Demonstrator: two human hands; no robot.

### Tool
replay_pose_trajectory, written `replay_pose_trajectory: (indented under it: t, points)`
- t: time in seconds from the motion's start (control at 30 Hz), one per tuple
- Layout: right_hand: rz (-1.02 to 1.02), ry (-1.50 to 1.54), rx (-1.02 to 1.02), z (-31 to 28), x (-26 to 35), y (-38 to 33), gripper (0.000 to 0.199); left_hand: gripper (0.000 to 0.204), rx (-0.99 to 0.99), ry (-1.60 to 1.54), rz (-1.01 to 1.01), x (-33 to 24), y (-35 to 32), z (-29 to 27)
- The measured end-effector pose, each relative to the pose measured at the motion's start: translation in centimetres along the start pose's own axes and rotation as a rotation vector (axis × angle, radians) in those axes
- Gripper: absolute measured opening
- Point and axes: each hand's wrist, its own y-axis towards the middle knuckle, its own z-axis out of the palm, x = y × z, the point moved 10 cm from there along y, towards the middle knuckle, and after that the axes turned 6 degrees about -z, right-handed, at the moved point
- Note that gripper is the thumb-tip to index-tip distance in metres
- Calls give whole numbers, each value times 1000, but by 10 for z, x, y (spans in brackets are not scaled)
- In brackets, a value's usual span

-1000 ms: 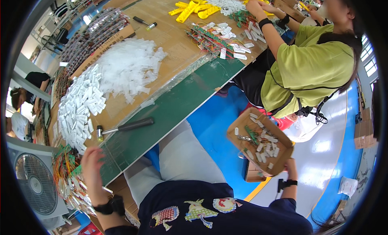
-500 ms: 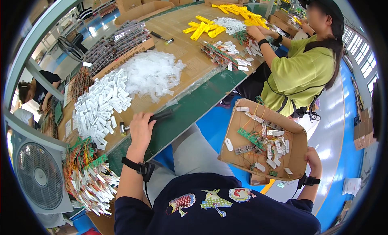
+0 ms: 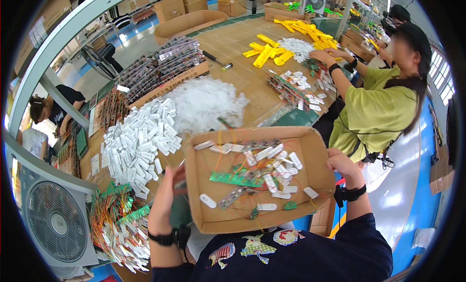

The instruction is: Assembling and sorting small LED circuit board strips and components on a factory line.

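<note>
Bench (image 3: 298, 118) bhnd | R fingers (image 3: 335, 161) grip cardbd box (image 3: 242, 225) edge | L fingers (image 3: 178, 175) alongside, hold unclr

One held tray (image 3: 316, 158); one far hammer (image 3: 211, 57)

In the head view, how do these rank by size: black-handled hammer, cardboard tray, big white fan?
1. Cardboard tray, though nearness helps
2. Big white fan
3. Black-handled hammer

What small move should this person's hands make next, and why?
Probably hold the shallow brown cardboard tray level: the right hand grips its right side, the left hand is beside its left, and loose white oblong pieces lie inside.
</note>
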Motion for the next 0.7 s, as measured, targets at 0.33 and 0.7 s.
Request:
replay_pose_trajectory:
  t: [0.33, 0.7]
  points:
    - [-260, -590, 90, 128, 96, 115, 28, 41, -566, 561, -31, -16, -35, -95]
    - [-659, -1191, 460, 304, 178, 76, 89, 31, -325, 613, 33, -48, 110, -89]
